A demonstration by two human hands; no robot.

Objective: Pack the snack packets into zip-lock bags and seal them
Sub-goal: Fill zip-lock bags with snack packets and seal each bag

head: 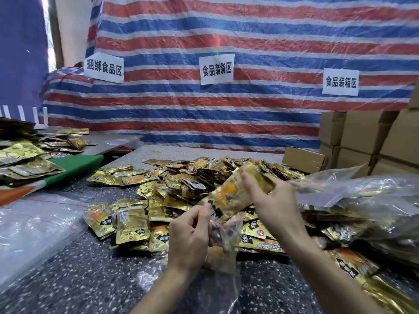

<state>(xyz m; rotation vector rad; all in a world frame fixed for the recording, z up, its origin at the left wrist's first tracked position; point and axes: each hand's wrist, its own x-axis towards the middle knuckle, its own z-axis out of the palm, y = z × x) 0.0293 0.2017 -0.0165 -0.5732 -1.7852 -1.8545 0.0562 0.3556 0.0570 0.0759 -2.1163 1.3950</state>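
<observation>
My right hand (275, 200) grips a gold snack packet (229, 196) with an orange picture, holding it tilted above the table. Its lower end points into the mouth of a clear zip-lock bag (223, 252). My left hand (189, 236) pinches the rim of that bag and holds it up; something yellow shows through its plastic. A wide heap of loose gold snack packets (181, 180) covers the speckled table (74, 273) behind and beside my hands.
Flat empty zip-lock bags (34, 225) lie at the left. Filled clear bags (371, 200) pile up at the right. Cardboard boxes (367, 137) stand stacked at the back right. More gold packets (25, 159) rest on a green board at far left. A striped tarp (204, 105) with paper labels closes the back.
</observation>
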